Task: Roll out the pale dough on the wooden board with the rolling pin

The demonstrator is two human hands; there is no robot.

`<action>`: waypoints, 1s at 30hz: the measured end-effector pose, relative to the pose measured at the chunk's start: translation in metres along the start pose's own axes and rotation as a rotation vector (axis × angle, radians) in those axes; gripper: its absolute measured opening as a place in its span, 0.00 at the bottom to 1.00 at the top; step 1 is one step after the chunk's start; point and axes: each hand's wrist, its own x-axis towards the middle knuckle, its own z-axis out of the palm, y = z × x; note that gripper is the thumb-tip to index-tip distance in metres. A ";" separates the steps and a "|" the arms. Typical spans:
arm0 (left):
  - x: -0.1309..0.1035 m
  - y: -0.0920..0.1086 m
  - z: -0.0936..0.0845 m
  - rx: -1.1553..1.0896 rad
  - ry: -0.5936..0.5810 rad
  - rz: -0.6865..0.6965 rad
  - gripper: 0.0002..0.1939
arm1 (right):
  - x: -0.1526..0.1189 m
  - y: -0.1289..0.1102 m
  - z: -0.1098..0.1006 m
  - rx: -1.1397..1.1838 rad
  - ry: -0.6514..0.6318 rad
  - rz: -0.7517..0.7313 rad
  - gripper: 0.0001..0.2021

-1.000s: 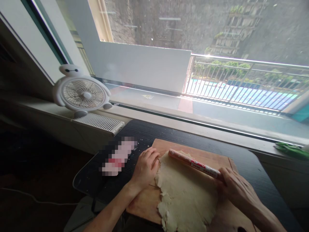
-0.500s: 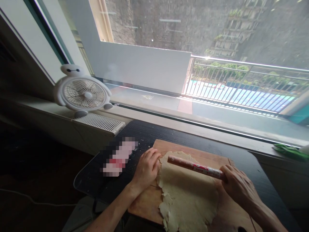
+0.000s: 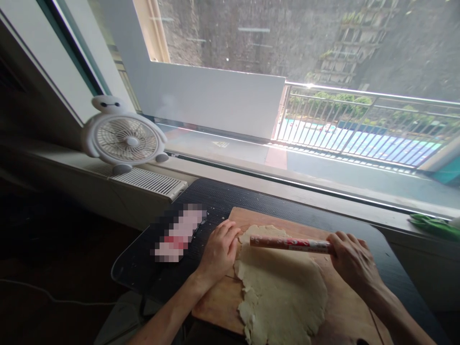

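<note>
A large sheet of pale dough (image 3: 283, 292) with ragged edges lies on a wooden board (image 3: 212, 306). Across its far part rests a rolling pin (image 3: 276, 243) with a red and white label. My right hand (image 3: 354, 258) is wrapped round the pin's right end, while the left end has no hand on it. My left hand (image 3: 221, 247) lies at the dough's left edge, over the board's side, with its fingers stretched forward and fingertips near the dough. Whether those fingertips press on the dough is hard to tell.
The board sits on a black table (image 3: 201, 191) with crumbs and a blurred pinkish packet (image 3: 179, 235) at left. A white fan (image 3: 125, 136) stands on the ledge by the window. Green cloth (image 3: 433, 226) lies on the sill at right.
The right end of the rolling pin has swung away from me with my right hand, so the pin now lies nearly level across the view. My left hand has stayed in place.
</note>
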 end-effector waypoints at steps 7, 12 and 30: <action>-0.002 -0.002 0.004 -0.026 -0.018 -0.013 0.16 | 0.007 0.007 0.013 0.038 -0.008 -0.005 0.04; 0.007 -0.007 -0.001 -0.070 0.038 -0.071 0.16 | 0.003 -0.007 -0.001 0.058 -0.027 -0.049 0.04; 0.038 0.051 0.010 0.157 -0.378 0.201 0.26 | -0.086 -0.033 -0.012 0.296 0.026 -0.165 0.18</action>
